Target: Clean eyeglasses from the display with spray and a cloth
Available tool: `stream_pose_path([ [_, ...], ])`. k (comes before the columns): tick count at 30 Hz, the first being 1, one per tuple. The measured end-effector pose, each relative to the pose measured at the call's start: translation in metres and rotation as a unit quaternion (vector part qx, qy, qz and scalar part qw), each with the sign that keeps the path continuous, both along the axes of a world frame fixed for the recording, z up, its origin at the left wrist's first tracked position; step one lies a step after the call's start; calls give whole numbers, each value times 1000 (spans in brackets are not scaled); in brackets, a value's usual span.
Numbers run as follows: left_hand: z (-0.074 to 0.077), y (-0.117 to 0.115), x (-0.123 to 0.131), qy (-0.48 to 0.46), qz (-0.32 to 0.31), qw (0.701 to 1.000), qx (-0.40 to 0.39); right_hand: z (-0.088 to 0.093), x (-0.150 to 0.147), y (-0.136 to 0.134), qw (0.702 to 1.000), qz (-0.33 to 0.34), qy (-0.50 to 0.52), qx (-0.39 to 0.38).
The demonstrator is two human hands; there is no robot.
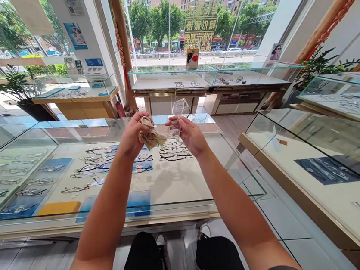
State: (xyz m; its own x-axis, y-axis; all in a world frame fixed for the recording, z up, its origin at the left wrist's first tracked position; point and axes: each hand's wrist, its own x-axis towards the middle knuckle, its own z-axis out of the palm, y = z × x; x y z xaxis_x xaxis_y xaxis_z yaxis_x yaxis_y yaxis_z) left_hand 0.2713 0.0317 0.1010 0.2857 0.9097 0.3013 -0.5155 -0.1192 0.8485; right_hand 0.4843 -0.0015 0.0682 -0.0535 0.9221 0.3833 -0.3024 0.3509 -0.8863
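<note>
My left hand is closed round a crumpled beige cloth, held up above a glass display counter. My right hand pinches a pair of clear-framed glasses, which stand up from my fingers with the lenses toward the window. Both hands are close together at chest height, the cloth a little apart from the glasses. Inside the counter under my hands lie several rows of spectacle frames.
A second glass counter runs along the right, with a floor gap between the two. More showcases stand by the window at the back. Potted plants sit left and right. My knees and shoes show below, on a tiled floor.
</note>
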Motion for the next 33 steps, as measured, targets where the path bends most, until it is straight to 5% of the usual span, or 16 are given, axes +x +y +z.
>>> stream_pose_path([
  [11,-19,0,18,61,-58,996,-25,-1,-1,1,1000,9,0,9],
  [33,-38,1,32,112,-75,990,-52,-9,3,6,994,-23,-87,69],
])
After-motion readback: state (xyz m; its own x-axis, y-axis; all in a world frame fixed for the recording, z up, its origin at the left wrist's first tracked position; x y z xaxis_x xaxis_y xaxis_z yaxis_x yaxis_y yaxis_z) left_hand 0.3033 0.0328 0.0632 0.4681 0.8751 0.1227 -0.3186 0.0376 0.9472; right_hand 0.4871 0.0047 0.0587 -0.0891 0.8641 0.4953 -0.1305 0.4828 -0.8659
